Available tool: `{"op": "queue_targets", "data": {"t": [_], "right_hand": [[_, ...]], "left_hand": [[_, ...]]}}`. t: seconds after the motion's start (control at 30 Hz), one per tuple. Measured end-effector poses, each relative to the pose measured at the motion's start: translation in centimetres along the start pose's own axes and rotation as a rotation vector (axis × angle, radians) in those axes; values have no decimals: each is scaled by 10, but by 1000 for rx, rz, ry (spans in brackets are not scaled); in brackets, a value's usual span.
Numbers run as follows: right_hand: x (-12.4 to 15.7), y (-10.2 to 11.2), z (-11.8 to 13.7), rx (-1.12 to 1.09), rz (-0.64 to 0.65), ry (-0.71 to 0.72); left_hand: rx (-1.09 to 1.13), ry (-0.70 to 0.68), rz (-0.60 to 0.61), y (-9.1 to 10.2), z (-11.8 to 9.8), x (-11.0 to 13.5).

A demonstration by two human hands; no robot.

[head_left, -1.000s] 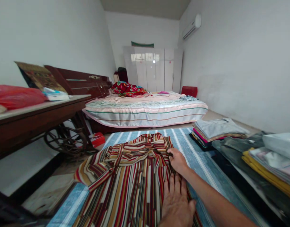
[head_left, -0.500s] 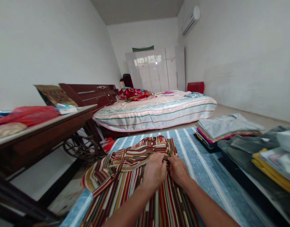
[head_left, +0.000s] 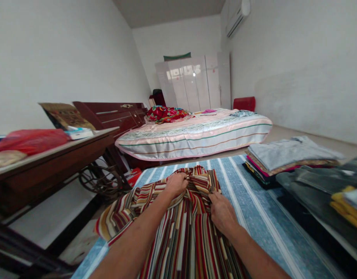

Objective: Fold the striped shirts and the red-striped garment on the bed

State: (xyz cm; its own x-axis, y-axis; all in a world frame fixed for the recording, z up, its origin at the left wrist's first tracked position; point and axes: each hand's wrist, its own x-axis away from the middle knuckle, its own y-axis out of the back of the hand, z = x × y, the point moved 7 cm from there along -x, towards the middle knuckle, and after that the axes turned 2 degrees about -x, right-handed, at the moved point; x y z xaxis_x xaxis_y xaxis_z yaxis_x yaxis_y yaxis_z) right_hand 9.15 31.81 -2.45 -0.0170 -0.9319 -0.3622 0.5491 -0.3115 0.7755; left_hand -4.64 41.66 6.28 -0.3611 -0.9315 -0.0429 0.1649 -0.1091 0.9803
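Note:
A striped garment in red, brown, cream and black lies spread in front of me, one sleeve reaching out to the left. Near its collar, my left hand is closed on the bunched cloth. My right hand pinches the garment's right edge, a little lower down. Under the garment is a blue sheet with white stripes. Folds between the two hands hide part of the neckline.
Folded clothes are stacked to the right, with dark trousers and a yellow garment nearer me. On the left stands a sewing-machine table holding a red plastic bag. Beyond is a large bed.
My left hand has moved left and away from me, up to the collar area. The right hand stays at the right edge, slightly lower. The view has shifted a little.

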Motion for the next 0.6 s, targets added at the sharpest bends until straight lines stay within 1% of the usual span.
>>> {"op": "queue_targets", "data": {"t": [0.1,0.2,0.37,0.5,0.6], "right_hand": [[1,1,0,13,-26,-7],[2,1,0,27,-60,-21],[3,2,0,34,-43,-44],[2,3,2,34,-14,-34],[3,3,2,33,-8,-33]], "left_hand": [[-42,6,-23,18,11,9],[-85,3,-1,25,17,23],[-124,-16,79,23,17,40],[-133,-6,157,19,21,46],[-113,-16,233,10,20,48]]}}
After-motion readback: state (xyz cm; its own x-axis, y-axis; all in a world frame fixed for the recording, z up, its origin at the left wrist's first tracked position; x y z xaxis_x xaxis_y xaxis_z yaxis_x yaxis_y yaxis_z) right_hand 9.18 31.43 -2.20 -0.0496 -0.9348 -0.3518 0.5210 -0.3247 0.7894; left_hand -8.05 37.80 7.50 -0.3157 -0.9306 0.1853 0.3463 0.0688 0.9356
